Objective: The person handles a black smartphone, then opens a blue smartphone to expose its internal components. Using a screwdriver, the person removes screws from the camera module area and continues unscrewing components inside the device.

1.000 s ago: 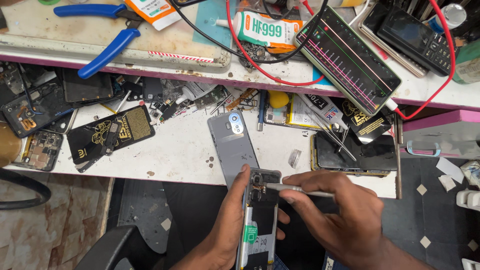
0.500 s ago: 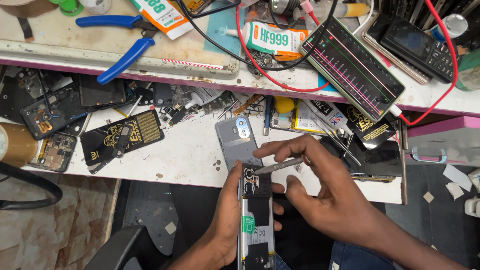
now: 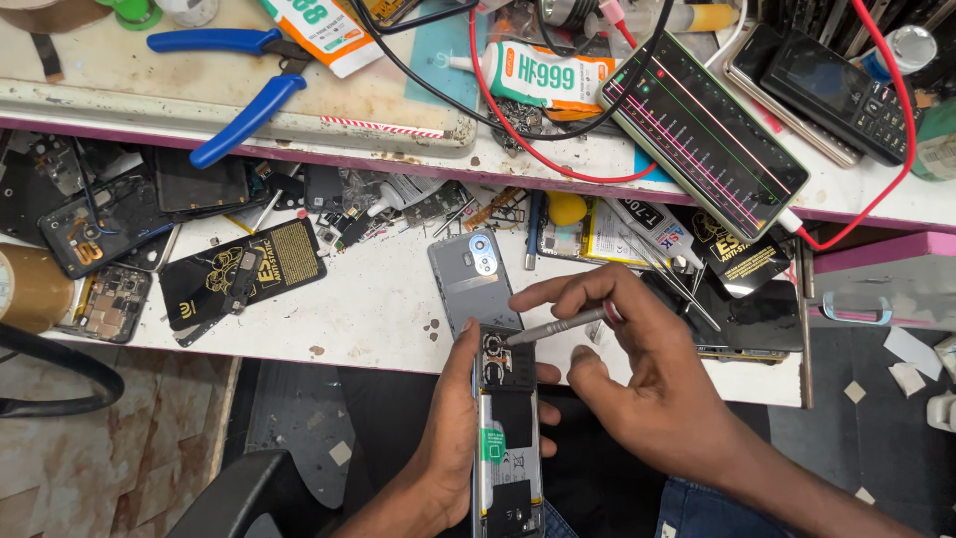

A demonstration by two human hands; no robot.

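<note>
At lower centre of the frame, the left hand (image 3: 453, 438) wraps its fingers around an opened phone (image 3: 506, 428), held upright at the white bench (image 3: 378, 309) edge. The right hand (image 3: 647, 384) pinches a metal screwdriver (image 3: 563, 326), tip on the phone's upper end. A grey back cover (image 3: 474, 281) lies just above. Blue pliers (image 3: 239, 85) rest at upper left.

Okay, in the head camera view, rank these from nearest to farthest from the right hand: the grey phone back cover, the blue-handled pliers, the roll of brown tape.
1. Grey phone back cover: on the white bench just left of the right hand, beside its fingertips.
2. Blue-handled pliers: on the upper shelf, far up and left.
3. Roll of brown tape: at the far left edge of the bench.
</note>
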